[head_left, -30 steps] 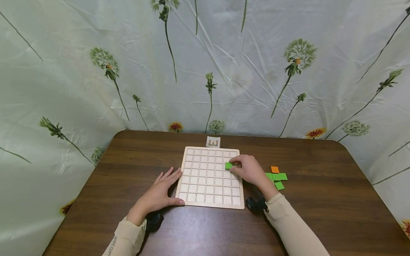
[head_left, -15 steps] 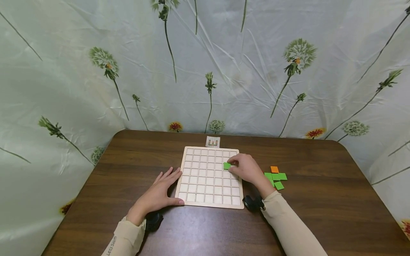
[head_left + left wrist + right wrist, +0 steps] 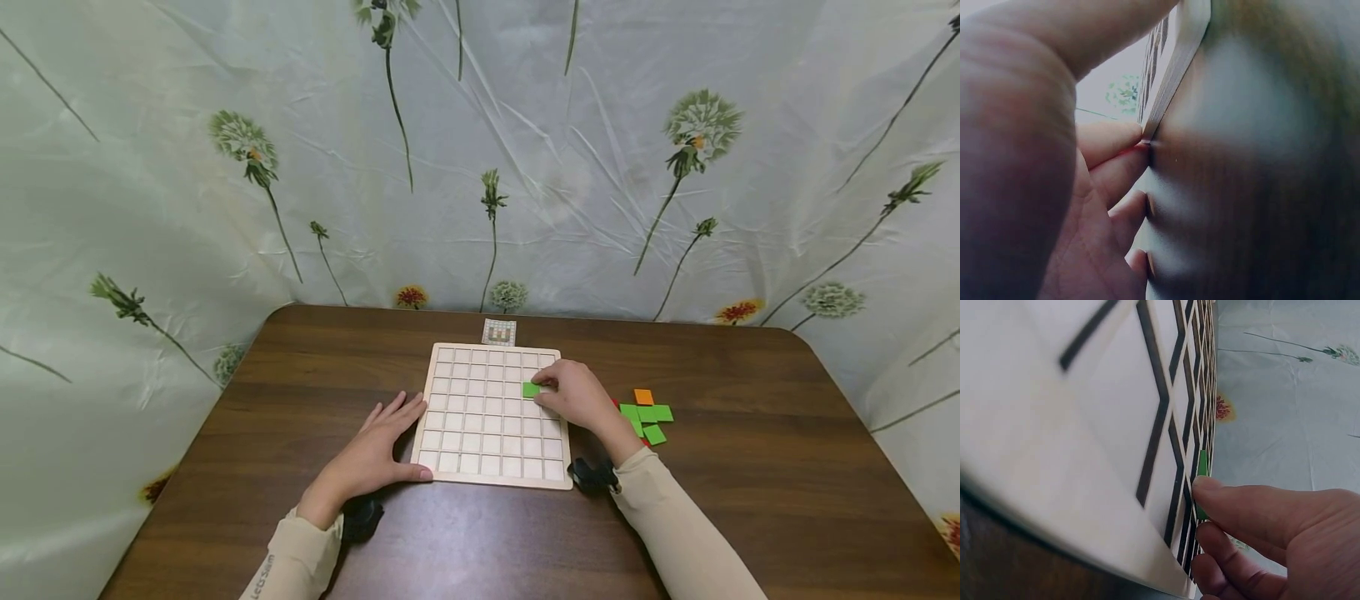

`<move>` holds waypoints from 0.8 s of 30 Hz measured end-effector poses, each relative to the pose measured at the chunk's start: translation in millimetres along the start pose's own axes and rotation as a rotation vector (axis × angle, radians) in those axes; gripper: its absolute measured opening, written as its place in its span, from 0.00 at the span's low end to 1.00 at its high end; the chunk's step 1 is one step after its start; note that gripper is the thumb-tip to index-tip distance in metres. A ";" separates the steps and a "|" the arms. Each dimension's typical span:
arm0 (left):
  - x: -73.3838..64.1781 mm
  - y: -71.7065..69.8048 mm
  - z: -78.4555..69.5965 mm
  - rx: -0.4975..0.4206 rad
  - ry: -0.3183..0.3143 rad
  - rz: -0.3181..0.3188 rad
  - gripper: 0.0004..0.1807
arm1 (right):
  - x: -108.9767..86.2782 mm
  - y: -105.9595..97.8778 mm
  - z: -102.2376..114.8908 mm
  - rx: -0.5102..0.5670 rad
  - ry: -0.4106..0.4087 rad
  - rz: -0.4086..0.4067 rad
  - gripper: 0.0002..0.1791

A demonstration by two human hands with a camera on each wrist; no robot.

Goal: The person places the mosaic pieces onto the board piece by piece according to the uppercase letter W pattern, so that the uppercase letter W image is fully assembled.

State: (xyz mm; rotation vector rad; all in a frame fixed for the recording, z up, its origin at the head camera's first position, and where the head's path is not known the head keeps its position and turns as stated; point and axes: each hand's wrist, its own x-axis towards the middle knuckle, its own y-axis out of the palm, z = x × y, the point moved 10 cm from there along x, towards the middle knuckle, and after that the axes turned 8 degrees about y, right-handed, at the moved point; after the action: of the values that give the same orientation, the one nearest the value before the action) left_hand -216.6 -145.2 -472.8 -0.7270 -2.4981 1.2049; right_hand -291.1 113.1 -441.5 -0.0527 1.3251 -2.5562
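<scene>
A wooden grid board (image 3: 480, 479) with rows of pale square cells lies on the table. My right hand (image 3: 577, 396) pinches a green square tile (image 3: 530, 389) over the upper right part of the grid. In the right wrist view, the thumb presses the green tile (image 3: 1203, 464) close over the cells. Along the board's left edge rests my left hand (image 3: 378, 446), its fingers spread and the thumb at the lower left corner. The left wrist view has its fingertips (image 3: 1129, 132) right at the board's side (image 3: 1175, 72).
Several green tiles (image 3: 654, 435) lie right of the board, with an orange tile (image 3: 643, 397) behind them and bits of red beside them. A small printed card (image 3: 499, 332) sits behind the board. The dark wooden table (image 3: 772, 467) meets a flowered curtain (image 3: 585, 208) at the back.
My right hand has shifted slightly left with the green tile, then stays nearly still. More red shows by the loose tiles. The left hand keeps its place.
</scene>
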 end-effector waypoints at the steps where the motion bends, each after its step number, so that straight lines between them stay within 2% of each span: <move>1: -0.2 0.0 0.2 -0.001 -0.002 0.000 0.59 | 0.1 0.4 -0.2 0.002 0.002 0.000 0.14; 13: -0.9 0.0 1.5 0.004 -0.005 -0.004 0.59 | 0.5 2.6 -0.6 0.019 0.006 0.009 0.15; 24: -0.3 0.7 1.8 0.004 -0.001 -0.006 0.59 | -9.8 -7.4 -0.3 0.063 -0.018 -0.039 0.19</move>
State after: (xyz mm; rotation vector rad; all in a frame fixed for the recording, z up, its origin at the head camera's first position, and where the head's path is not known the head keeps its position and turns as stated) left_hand -217.0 -146.2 -474.5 -0.7171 -2.4962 1.2076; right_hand -283.2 119.8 -434.8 -0.0907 1.2486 -2.6218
